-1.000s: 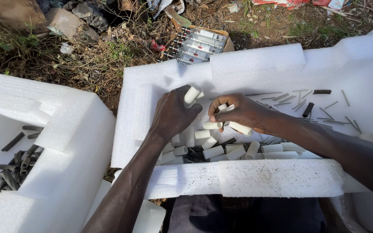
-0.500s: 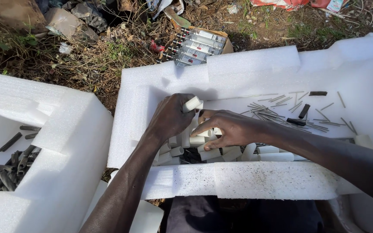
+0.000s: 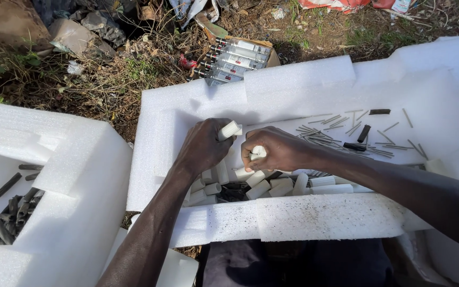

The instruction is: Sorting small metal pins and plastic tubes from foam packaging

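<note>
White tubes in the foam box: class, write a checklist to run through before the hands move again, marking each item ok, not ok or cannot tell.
1. Left hand grips a white tube: ok.
2. Right hand grips another white tube: ok.
3. Loose white tubes lie within reach below both hands: ok.
4. Thin grey rods stay apart from the tubes, on the box floor: ok.
5. Held tubes empty inside: cannot tell.
6. Side foam box holds only dark pieces: ok.

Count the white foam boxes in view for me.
2: one foam box at left holding dark pieces, one larger foam box under both hands. More may lie outside the frame.
</note>
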